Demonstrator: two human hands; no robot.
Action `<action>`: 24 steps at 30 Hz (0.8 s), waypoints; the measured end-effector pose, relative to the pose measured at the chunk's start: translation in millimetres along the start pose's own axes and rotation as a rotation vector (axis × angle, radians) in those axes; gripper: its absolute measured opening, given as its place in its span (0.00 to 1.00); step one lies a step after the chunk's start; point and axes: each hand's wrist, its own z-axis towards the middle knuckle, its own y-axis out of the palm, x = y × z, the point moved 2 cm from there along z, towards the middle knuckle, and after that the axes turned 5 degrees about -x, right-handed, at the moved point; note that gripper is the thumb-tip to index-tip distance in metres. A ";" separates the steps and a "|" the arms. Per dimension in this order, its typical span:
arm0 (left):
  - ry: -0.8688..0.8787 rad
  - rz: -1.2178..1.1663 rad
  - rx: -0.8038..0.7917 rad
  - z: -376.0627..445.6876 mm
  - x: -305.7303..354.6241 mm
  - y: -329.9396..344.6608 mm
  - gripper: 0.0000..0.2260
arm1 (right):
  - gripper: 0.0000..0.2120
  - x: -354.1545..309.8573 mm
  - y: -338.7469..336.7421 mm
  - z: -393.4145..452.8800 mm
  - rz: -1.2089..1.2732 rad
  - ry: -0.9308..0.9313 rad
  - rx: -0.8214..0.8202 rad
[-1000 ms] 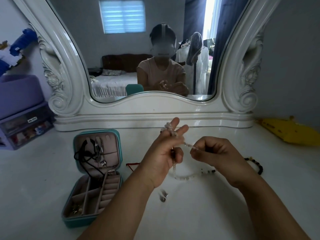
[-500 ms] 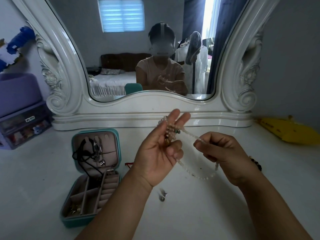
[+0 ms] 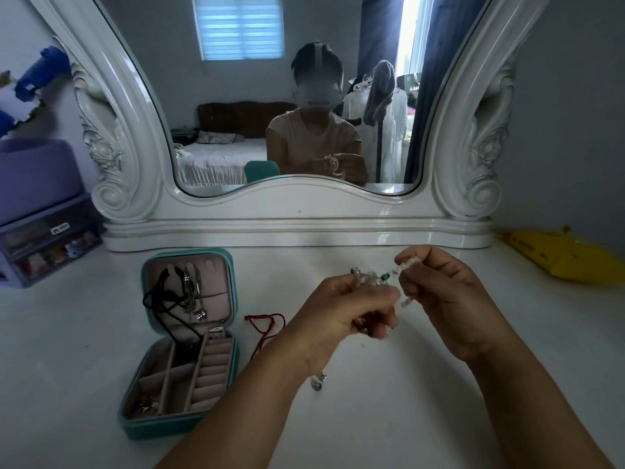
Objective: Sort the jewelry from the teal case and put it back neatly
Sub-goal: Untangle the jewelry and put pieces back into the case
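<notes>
Left hand (image 3: 341,309) and right hand (image 3: 439,292) both curled, pinching pale beaded strand (image 3: 389,275) between them; open teal case (image 3: 182,343) at 9 o'clock.

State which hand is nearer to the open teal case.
Left. The left hand hovers right of the teal case, past the red cord; the right hand is farther right still. Both grip the bead strand.

White tabletop (image 3: 389,418) with open teal case (image 3: 176,424), red cord (image 3: 267,321), mirror base (image 3: 297,228).

Teal case (image 3: 189,425) lined pale pink, red cord (image 3: 267,324), seemingly clear-pink beads (image 3: 407,265), yellow packet (image 3: 568,258).
</notes>
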 end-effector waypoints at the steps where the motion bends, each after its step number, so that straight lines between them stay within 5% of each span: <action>1: 0.009 -0.124 -0.068 -1.8 2.4 0.4 0.07 | 0.05 -0.3 1.8 -0.5 0.003 -0.002 -0.041; 3: 0.036 -0.354 -0.215 -5.9 5.6 1.4 0.07 | 0.11 -2.9 10.7 -2.0 0.075 0.004 -0.199; 6: 0.008 -0.483 -0.382 -12.4 4.0 0.7 0.20 | 0.14 -7.1 28.4 -6.8 0.232 0.072 -0.400; 9: -0.008 -0.478 -0.509 -20.6 3.9 1.4 0.27 | 0.22 -6.6 33.8 -8.9 0.190 0.141 -0.402; 15: -0.084 -0.363 -0.642 -38.6 8.8 -3.0 0.28 | 0.20 -25.9 46.7 -10.2 0.052 0.155 -0.435; 19: -0.079 -0.335 -0.555 -56.1 22.8 -18.8 0.12 | 0.18 -32.2 71.2 -8.8 -0.041 0.168 -0.504; 24: -0.130 -0.153 -0.025 -80.0 34.3 -51.4 0.05 | 0.17 -22.6 102.3 -1.9 -0.134 0.164 -0.428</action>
